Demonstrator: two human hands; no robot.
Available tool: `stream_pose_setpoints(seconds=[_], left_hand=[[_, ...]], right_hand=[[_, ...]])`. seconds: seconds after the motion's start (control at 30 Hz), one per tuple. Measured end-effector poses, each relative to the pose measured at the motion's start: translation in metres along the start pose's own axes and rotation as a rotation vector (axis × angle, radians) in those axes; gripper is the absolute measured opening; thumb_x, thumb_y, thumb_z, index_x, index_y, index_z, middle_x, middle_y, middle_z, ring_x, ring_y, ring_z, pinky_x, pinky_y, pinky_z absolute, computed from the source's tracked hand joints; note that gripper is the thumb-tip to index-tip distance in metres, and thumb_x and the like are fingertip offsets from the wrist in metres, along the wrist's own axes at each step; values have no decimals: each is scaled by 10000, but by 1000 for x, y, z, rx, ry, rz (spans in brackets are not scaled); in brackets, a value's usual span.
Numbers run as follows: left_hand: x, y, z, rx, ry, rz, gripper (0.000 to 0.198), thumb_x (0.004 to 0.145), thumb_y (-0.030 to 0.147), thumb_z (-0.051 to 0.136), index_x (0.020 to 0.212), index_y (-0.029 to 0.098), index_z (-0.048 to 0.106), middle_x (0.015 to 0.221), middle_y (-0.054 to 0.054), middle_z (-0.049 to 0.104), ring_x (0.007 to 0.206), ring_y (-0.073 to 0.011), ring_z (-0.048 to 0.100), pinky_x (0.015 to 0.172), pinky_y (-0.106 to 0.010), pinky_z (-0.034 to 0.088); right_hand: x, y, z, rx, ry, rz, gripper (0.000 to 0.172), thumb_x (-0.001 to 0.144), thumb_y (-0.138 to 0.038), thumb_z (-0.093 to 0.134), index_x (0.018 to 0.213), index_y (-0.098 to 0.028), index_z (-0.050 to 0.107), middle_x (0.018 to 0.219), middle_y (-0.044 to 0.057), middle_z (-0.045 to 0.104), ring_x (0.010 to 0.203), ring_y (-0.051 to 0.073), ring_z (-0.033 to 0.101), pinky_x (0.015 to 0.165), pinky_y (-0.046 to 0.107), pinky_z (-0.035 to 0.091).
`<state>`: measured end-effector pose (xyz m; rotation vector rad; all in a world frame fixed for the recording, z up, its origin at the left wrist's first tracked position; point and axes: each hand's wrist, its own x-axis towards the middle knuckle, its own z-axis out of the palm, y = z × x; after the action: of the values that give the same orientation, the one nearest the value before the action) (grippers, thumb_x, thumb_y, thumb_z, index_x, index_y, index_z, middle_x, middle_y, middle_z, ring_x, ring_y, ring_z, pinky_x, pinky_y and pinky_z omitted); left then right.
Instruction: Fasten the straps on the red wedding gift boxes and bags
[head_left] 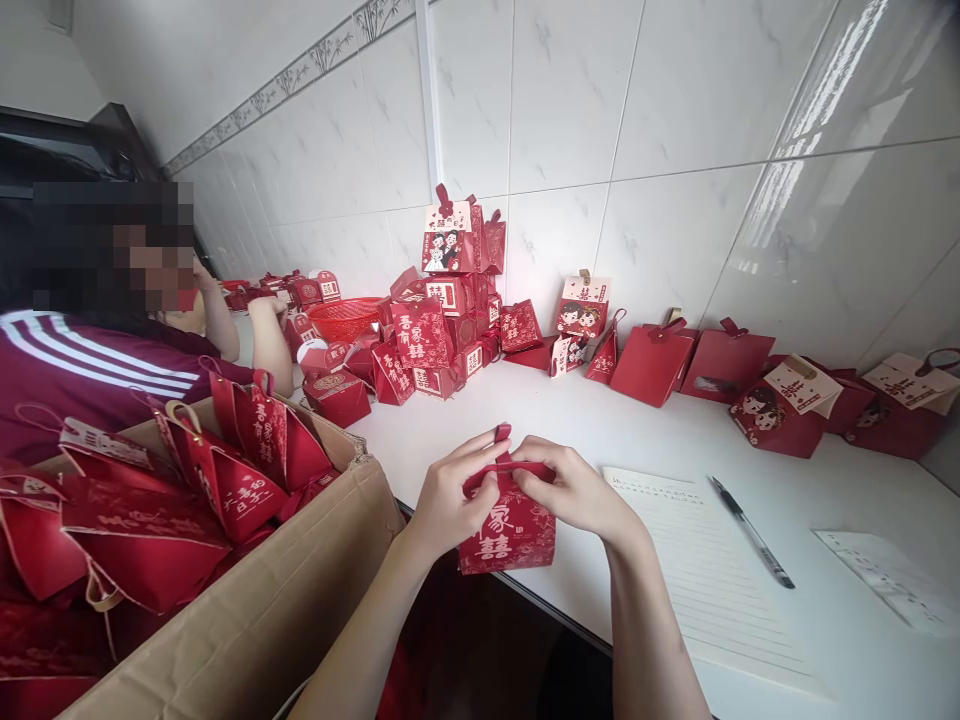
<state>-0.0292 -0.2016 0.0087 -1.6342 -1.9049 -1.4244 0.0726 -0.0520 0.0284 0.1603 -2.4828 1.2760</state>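
At the table's front edge I have a red paper gift box with white lettering and a floral print. My left hand pinches the top of it from the left, fingers close to a dark red ribbon. From the right, my right hand grips the same ribbon and the box's upper edge between thumb and fingers. The box's upper part is partly hidden behind my fingers, and its lower edge hangs over the table's rim.
A cardboard carton full of red gift boxes stands at left. Stacked gift boxes and a red basket are along the wall. A notebook, a pen and a paper slip lie at right. Another person sits at left.
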Motion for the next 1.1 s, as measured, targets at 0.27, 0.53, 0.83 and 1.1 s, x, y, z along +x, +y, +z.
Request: stream_pose_setpoints(seconds=[0.27, 0.53, 0.83, 1.1], left_hand=[[0, 1, 1, 3, 5, -12, 394, 824, 106, 488, 1173, 163, 659, 1268, -92, 636, 1165, -222, 611, 991, -334, 525], [0, 0, 0, -16, 1, 3, 410, 815, 91, 477, 1181, 144, 653, 1267, -109, 635, 1170, -226, 607, 991, -348, 522], [0, 3, 1, -8, -5, -42, 370, 845, 121, 484, 1173, 130, 654, 1269, -111, 633, 1177, -215, 602, 1001, -333, 513], [0, 2, 1, -6, -2, -42, 407, 818, 93, 450, 1168, 121, 656, 1269, -108, 633, 1174, -200, 604, 997, -316, 512]], right_hand=[[0, 0, 0, -6, 0, -4, 171, 836, -128, 460, 748, -168, 602, 755, -7, 508, 657, 122, 457, 622, 255, 367], [1, 1, 0, 18, 2, -21, 190, 816, -95, 438, 753, -171, 600, 760, -6, 511, 663, 120, 462, 623, 246, 364], [0, 2, 0, -12, 10, 2, 162, 860, -202, 488, 733, -175, 585, 744, -10, 497, 647, 119, 447, 618, 254, 353], [0, 1, 1, 30, 6, -2, 176, 844, -154, 434, 714, -176, 551, 738, -16, 478, 643, 114, 430, 610, 249, 340]])
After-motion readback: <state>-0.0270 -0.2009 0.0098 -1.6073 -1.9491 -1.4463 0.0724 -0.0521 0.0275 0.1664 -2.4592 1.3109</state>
